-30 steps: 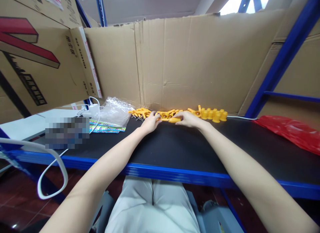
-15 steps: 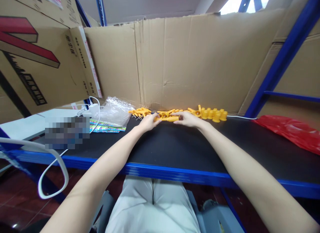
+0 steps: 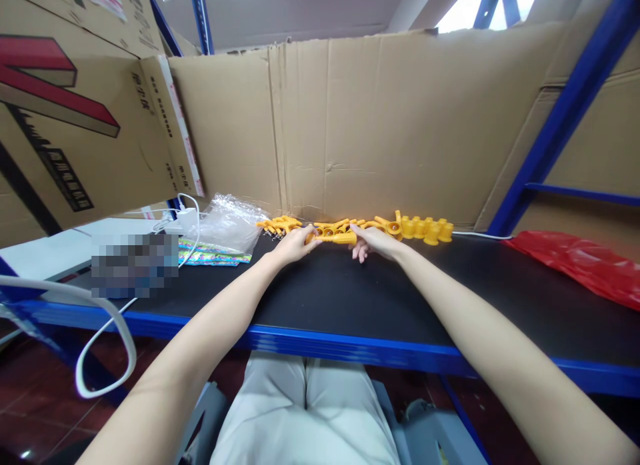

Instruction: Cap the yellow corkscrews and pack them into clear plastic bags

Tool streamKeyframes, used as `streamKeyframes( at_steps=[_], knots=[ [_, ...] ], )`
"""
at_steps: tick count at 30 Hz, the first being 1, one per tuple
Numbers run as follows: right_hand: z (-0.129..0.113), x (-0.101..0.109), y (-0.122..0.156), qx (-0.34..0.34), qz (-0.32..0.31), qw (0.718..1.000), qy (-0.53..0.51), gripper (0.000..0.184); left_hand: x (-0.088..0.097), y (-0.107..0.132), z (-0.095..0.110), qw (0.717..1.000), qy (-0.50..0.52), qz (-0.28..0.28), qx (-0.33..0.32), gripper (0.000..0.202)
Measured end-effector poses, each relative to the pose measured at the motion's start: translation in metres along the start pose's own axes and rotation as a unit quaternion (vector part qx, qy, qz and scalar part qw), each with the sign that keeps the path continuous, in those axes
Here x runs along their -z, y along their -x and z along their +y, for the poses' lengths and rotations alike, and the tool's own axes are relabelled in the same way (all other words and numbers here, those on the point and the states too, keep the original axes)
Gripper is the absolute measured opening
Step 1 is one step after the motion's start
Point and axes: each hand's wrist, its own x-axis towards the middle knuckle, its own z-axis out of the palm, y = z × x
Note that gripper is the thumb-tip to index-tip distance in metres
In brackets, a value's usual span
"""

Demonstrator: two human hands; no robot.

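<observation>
My left hand (image 3: 296, 245) is closed on the left end of a yellow plastic piece (image 3: 340, 238), which has a narrow stem and a wider, cup-like right end. It lies roughly level, just above the black shelf top. At that wider end is my right hand (image 3: 374, 242), its thumb by the piece and its fingers apart below; whether the thumb touches is unclear. Behind both hands runs a row of similar yellow parts (image 3: 343, 224), partly hidden. Left of them lie thin yellow pieces (image 3: 280, 224) with small metal chains. Several yellow spool-shaped parts (image 3: 431, 232) stand upright to the right.
A clear plastic bag (image 3: 227, 218) lies on a colourful packet (image 3: 215, 253) at left, near a white cable (image 3: 127, 345). A red plastic bag (image 3: 575, 262) lies at right. A cardboard panel (image 3: 400, 118) closes the back; a blue rail (image 3: 350, 348) edges the shelf's front.
My right hand's fingers have come away from the right end of the yellow piece and dropped lower. The piece's wider end is now in plain sight. My left hand stays nearly in place.
</observation>
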Motion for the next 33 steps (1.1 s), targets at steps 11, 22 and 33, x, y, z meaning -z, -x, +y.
streamKeyframes(
  at_steps=[11, 22, 33],
  knots=[
    [0.001, 0.013, 0.007, 0.022, -0.091, 0.994, -0.063, 0.026, -0.003, 0.000, 0.000, 1.000, 0.015, 0.014, -0.010, 0.027],
    [-0.006, 0.006, 0.004, -0.059, -0.090, 0.994, -0.024, 0.062, -0.003, -0.001, -0.002, 0.999, 0.033, 0.024, -0.002, 0.028],
    [-0.003, 0.003, 0.001, -0.014, -0.080, 0.995, -0.062, 0.055, -0.001, 0.001, 0.002, 0.999, 0.005, 0.031, -0.028, 0.025]
  ],
)
